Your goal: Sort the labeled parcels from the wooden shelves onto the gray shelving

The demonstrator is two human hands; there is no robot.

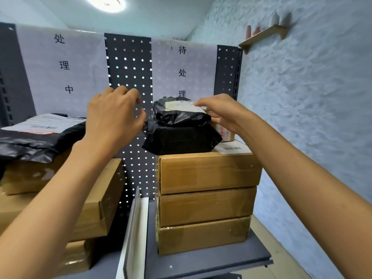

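Observation:
A black plastic-wrapped parcel (181,129) with a white label on top sits on a stack of three brown cartons (207,190) on the gray shelf (211,262). My right hand (219,112) rests its fingertips on the parcel's label at its right top edge. My left hand (114,115) hovers just left of the parcel with fingers loosely curled, holding nothing. A small carton with red print (226,133) stands behind the parcel, partly hidden by my right hand.
On the left side lie black labeled bags (40,135) over brown cartons (60,198). A white divider (134,234) separates the two sections. The gray pegboard back (128,63) carries two paper signs. A textured wall (312,97) with a small wooden ledge is at right.

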